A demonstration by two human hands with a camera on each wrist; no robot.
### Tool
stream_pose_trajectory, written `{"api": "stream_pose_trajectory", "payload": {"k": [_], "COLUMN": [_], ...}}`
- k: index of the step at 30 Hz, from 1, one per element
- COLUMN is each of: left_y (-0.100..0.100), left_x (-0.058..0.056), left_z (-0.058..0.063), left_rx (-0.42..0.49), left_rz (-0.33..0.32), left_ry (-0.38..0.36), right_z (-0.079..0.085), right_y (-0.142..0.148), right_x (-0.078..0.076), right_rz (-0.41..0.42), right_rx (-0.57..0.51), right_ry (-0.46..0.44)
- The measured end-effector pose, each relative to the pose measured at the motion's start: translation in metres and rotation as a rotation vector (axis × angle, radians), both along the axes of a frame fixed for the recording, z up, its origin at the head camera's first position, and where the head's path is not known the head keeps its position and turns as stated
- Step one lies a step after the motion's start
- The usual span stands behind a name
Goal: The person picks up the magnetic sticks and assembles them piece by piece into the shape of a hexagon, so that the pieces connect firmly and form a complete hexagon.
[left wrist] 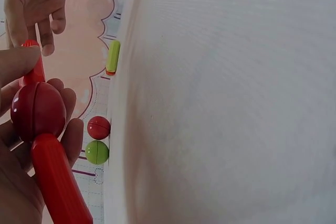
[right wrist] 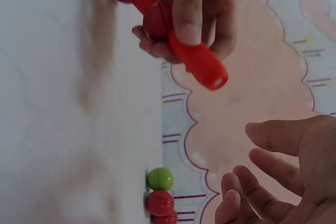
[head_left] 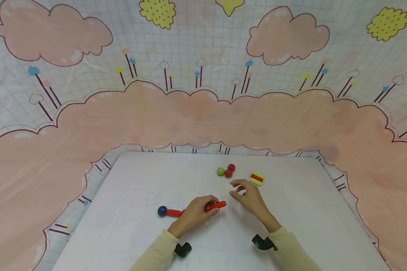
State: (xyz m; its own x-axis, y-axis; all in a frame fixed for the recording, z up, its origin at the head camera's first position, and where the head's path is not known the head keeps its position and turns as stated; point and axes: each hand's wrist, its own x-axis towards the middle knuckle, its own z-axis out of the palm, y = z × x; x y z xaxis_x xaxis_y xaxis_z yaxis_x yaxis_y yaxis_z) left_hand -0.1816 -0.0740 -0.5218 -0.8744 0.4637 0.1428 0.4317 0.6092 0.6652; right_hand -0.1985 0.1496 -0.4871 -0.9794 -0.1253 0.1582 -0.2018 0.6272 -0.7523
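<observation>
My left hand [head_left: 196, 212] grips a chain of toy rods and balls over the white table [head_left: 129, 188]. From its fingers a red rod [head_left: 219, 204] points toward the right hand, thumb lying along it in the right wrist view. Behind that rod sits a red ball [left wrist: 39, 111], followed by another red rod [left wrist: 60, 182]. At the chain's far left end is a blue ball [head_left: 162, 211]; the left hand covers part of the middle. My right hand [head_left: 251, 197] hovers just right of the rod tip, fingers loosely bent, holding nothing.
Beyond the hands lie a green ball [head_left: 221, 171] and two red balls, one nearer [head_left: 228, 173] and one behind [head_left: 231, 167]. To their right, yellow-green rods [head_left: 256, 182] lie side by side with a red rod [head_left: 256, 177] between them. A patterned cloth [head_left: 203, 120] surrounds the table.
</observation>
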Motion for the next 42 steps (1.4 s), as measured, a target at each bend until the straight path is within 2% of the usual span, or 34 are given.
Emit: {"api": "stream_pose_trajectory", "payload": {"k": [8,15,21,32,36,42], "left_y": [0.000,0.000,0.000,-0.001,-0.001,-0.001], "left_x": [-0.001,0.000,0.000,0.000,0.000,0.001], "left_z": [-0.003,-0.002,-0.003,-0.003,-0.004,-0.003], "left_rx": [-0.001,0.002,0.001,0.010,0.008,0.013], "left_rz": [0.000,0.000,0.001,-0.005,-0.009,-0.006], "left_ry": [-0.011,-0.021,-0.020,-0.010,0.007,-0.007], "right_z": [-0.003,-0.014,-0.025,-0.037,-0.040,-0.045], "right_y": [0.002,0.004,0.002,-0.009,-0.013,-0.015], "right_x": [-0.016,-0.032,-0.043,-0.063,-0.069,-0.075], "right_rz": [-0.071,-0.111,-0.136,-0.178,-0.182,-0.181], "right_rx": [-0.040,-0.083,-0.109,-0.077,-0.067,-0.032], "right_ry": [-0.019,-0.001,-0.041,-0.116,-0.128,-0.134]}}
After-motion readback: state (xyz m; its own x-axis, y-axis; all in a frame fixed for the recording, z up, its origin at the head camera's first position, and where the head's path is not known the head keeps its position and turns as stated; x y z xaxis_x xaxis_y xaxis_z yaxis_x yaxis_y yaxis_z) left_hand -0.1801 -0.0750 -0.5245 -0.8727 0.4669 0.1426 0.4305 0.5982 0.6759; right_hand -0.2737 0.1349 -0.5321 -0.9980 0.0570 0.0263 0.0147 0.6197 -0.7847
